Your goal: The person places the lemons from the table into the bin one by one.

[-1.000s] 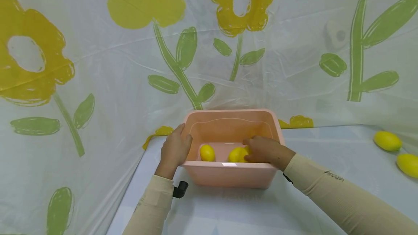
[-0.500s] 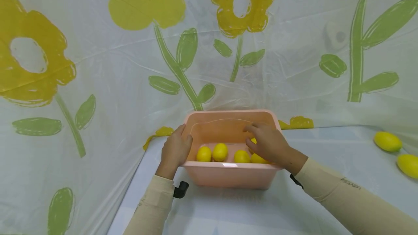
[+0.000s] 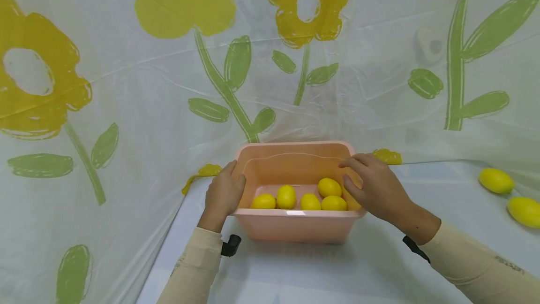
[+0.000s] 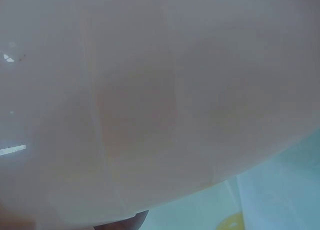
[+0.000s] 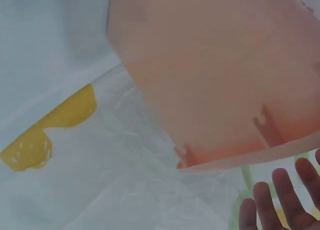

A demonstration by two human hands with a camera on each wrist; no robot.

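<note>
A pink plastic bin (image 3: 295,228) stands on the table, with several yellow lemons (image 3: 286,197) lying on its floor. At its left rim my left hand (image 3: 221,194) grips the side, the thumb toward the inside. Over the right rim hovers my right hand (image 3: 378,190), fingers spread and holding nothing. The right wrist view shows its straight fingers (image 5: 287,195) beside the rim of the bin's outer wall (image 5: 210,79). In the left wrist view the blurred bin wall (image 4: 140,104) fills most of the picture, and little of the left hand shows.
Two more lemons, one behind (image 3: 496,181) and one in front (image 3: 525,212), lie on the table to the right. A white sheet (image 3: 160,97) with printed flowers hangs behind the bin and along the left. The pale table surface (image 3: 303,276) extends in front.
My right hand has come up from among the lemons and moved right, out to the bin's right rim. The lemons have shifted and more of them show. My left hand stays put.
</note>
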